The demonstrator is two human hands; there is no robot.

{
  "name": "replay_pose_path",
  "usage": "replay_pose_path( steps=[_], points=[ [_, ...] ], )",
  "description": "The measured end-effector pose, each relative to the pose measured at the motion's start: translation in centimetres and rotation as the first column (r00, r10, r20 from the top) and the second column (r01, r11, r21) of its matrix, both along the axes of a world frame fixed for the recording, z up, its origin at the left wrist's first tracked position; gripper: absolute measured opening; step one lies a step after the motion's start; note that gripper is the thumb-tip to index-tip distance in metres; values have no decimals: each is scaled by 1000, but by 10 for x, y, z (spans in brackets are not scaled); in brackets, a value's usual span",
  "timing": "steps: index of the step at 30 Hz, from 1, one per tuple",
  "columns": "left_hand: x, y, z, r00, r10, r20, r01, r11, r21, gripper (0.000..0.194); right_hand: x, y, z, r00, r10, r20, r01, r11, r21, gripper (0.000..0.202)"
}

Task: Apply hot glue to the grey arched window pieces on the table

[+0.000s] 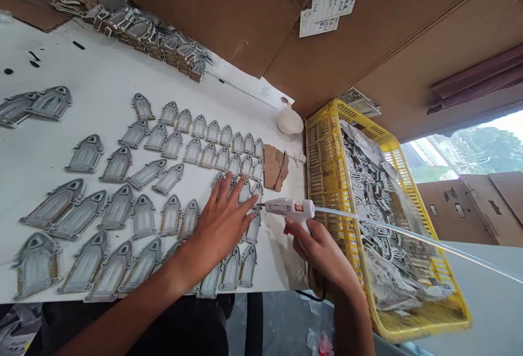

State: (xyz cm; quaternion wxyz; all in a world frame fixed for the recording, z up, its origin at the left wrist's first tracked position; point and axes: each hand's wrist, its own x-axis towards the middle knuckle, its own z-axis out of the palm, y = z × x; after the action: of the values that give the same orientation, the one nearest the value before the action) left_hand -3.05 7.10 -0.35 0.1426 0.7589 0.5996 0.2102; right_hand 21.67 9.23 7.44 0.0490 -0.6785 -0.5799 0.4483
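Observation:
My right hand [316, 244] is closed round the handle of a white hot glue gun [288, 207], and a long clear glue stick [392, 228] trails from its back end to the right. The gun's nozzle points left, close to the fingertips of my left hand [224, 214]. That hand lies with fingers spread over several small grey arched window pieces [169, 179] and hides part of them. Similar pieces stand in rough rows across the white table, such as a larger-looking one [36, 266] at the near left. Whether my left fingers press on one piece I cannot tell.
A yellow plastic crate [327, 149] full of small grey parts [368, 182] stands right of the table. Behind the rows are a white bowl [290, 121], a torn cardboard scrap [275, 166] and stacked arched pieces [163, 45]. Cardboard walls [229, 13] rise at the back.

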Motion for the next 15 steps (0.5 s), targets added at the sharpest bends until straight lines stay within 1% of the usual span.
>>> replay_pose_path(
  steps=[6,11,15],
  points=[
    [0,0,-2,1000,7,0,-7,1000,-3,42,-4,1,4,994,58,88,-63,996,63,64],
    [0,-1,-3,1000,9,9,-9,1000,1,42,-8,2,12,990,76,120,-83,995,52,63],
    [0,-2,-2,1000,14,5,-14,1000,3,42,-12,3,19,969,107,224,-127,989,75,64]
  ],
)
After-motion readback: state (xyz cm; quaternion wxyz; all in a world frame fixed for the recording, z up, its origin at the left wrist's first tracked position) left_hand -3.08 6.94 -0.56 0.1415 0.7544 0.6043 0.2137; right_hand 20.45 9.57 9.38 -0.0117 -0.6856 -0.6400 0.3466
